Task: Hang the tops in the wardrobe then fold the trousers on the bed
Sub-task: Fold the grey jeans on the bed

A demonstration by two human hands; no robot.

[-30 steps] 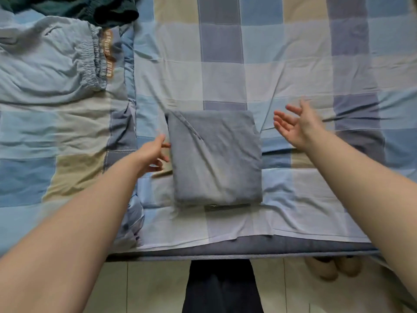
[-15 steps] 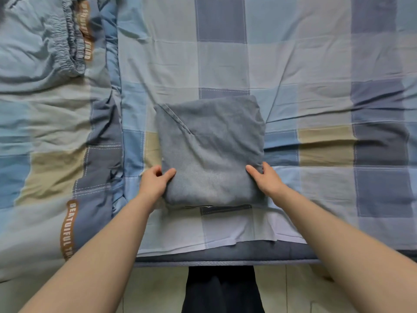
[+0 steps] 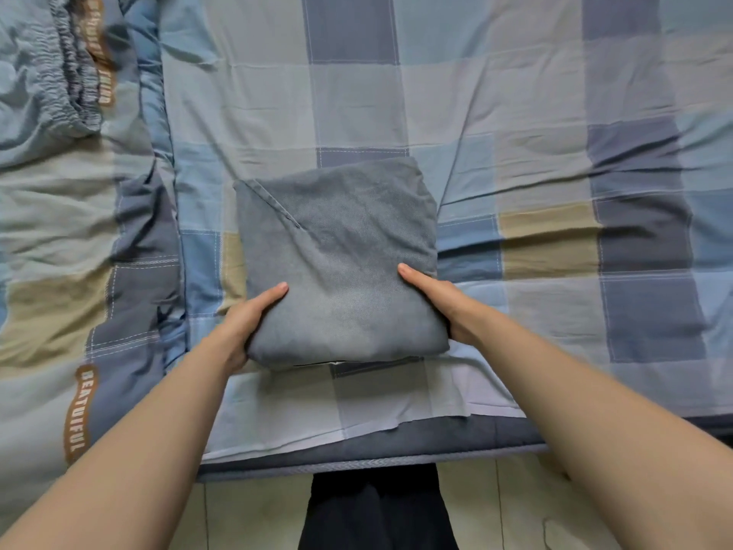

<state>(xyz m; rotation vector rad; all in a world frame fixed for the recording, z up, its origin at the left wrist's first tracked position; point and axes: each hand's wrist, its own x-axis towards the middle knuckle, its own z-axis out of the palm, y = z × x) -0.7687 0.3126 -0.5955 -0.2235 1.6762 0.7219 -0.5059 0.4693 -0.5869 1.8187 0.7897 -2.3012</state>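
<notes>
Head view: folded grey trousers (image 3: 337, 264) lie on checked bed sheet (image 3: 515, 113), near bed's front edge, centre of view. Bundle roughly rectangular, long axis running away from person, slightly tilted; pocket seam slants from far-left corner toward centre. Left hand (image 3: 246, 323) grips near-left corner, thumb on top, fingers hidden beneath. Right hand (image 3: 440, 303) grips near-right edge, thumb on top. Blue elastic-waist garment (image 3: 51, 73) lies far left on quilt (image 3: 79, 271).
</notes>
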